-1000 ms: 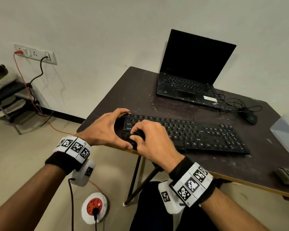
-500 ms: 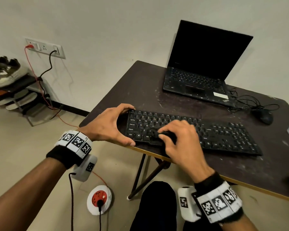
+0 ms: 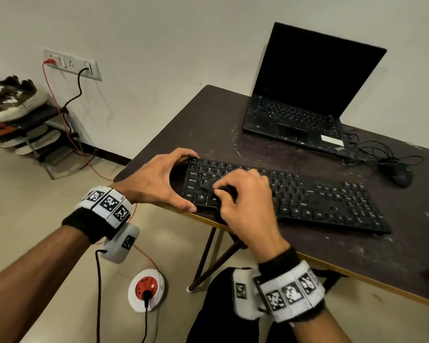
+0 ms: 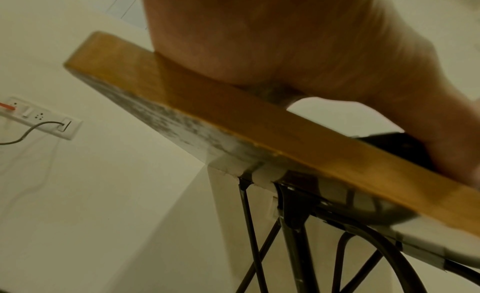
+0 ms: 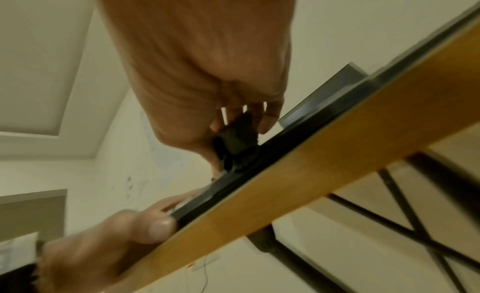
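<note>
My right hand works across the keyboard while my left steadies it

A second ago my right hand [image 3: 248, 199] was tight beside my left hand [image 3: 156, 179] at the keyboard's end; now it sits further right over the letter keys, its fingertips pinching one small black brush [image 3: 224, 191] down onto them. My left hand has not moved: thumb on the near edge, fingers curled over the far corner, gripping the left end of the one keyboard [image 3: 320, 201], which lies along the near edge of the table [image 3: 208, 120]. Behind it are one open laptop [image 3: 292, 120] with a dark screen and one mouse [image 3: 403, 174]. I can read Ctrl, Alt, Caps Lock and Shift on the keys; the laptop's corner badge looks like ThinkPad.
</note>
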{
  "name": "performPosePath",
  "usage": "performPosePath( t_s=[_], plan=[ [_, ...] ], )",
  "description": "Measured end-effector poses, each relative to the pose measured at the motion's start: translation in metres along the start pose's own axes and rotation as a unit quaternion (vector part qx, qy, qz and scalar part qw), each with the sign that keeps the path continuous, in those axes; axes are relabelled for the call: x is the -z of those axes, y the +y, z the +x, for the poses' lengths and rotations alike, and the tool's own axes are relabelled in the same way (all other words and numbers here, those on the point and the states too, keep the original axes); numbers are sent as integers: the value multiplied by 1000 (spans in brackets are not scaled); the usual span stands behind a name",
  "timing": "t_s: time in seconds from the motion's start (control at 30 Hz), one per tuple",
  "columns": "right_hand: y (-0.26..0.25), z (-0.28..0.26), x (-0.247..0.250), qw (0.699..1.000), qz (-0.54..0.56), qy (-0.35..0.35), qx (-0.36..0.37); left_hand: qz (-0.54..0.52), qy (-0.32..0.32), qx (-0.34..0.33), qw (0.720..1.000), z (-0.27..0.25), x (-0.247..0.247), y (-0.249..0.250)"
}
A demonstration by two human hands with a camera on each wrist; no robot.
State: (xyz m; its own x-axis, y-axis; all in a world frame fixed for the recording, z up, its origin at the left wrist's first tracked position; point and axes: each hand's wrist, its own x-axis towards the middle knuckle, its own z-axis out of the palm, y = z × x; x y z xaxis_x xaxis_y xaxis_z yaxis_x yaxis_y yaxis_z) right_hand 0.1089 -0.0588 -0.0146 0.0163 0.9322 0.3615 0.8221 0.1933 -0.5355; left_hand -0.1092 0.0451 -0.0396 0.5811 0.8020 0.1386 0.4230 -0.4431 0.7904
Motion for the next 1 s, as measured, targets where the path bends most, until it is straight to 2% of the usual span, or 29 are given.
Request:
performPosePath(
  t_s=[0.07, 0.13, 0.2, 0.27, 0.33, 0.47, 0.5, 0.63, 0.7, 0.8, 1.0],
  plan=[
    [-31, 3, -24, 998, 22, -52, 37, -11, 4, -2, 1000, -2, 0, 0],
    [-37, 5, -28, 996, 16, -70, 58, -15, 1, -2, 1000, -2, -1, -1],
    [-18, 9, -11, 999, 4, -37, 24, -16, -3, -2, 1000, -2, 0, -1],
    [-4, 12, 12, 999, -17, -7, -46, -13, -3, 0, 1000, -2, 1, -2],
    [-9, 20, 17, 997, -34, -9, -72, -13, -2, 2, 1000, 0, 1, -2],
    [-41, 29, -16, 993, -16, -108, -33, -10, -8, -2, 1000, -2, 1, -4],
    [-38, 30, -13, 993, -15, -109, -49, -11, -11, 0, 1000, -2, 1, -4],
    [-12, 34, 12, 989, -30, -31, -143, -1, -8, 4, 1000, -2, 2, -2],
    [-29, 39, 3, 991, -26, -52, -120, 7, -7, 3, 1000, -2, 1, -1],
    [-60, 41, -25, 990, -19, -123, -71, 0, -3, 0, 1000, -2, 3, 0],
    [-23, 55, 11, 984, -72, -56, -156, -8, -3, 8, 1000, -2, 2, 2]
  ],
)
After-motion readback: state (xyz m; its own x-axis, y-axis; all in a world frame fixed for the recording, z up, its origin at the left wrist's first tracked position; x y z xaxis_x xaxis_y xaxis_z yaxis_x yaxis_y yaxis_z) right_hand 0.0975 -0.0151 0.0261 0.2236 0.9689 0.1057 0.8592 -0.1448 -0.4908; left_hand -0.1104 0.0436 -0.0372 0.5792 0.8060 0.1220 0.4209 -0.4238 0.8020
